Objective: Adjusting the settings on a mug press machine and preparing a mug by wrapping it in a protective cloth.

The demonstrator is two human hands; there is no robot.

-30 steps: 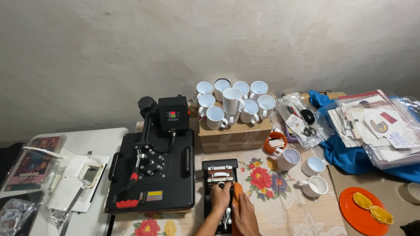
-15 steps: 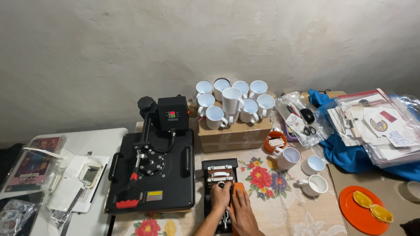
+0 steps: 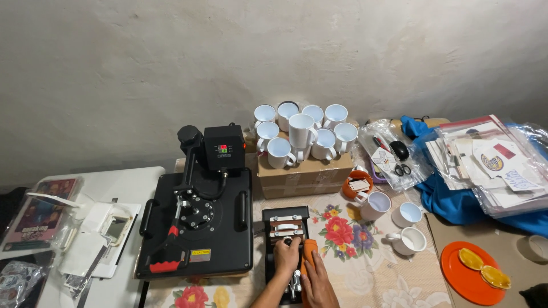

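Note:
A small black mug press (image 3: 285, 223) with white straps and an orange heating sleeve (image 3: 309, 251) lies on the flowered tablecloth (image 3: 354, 268) at the bottom centre. My left hand (image 3: 286, 258) is closed around a knob or handle on the press's metal frame. My right hand (image 3: 317, 280) rests flat against the orange sleeve, fingers together and pointing up. Both forearms enter from the bottom edge.
A large black flat heat press (image 3: 197, 219) with a control box sits left of the mug press. Several white mugs (image 3: 302, 134) stand on a cardboard box (image 3: 302, 174) behind. Three more white mugs (image 3: 399, 219), an orange plate (image 3: 471, 265), and bagged papers (image 3: 491, 165) lie right.
My hands have shifted slightly on the mug press; the left hand now closes higher on the frame. Everything else stays in place.

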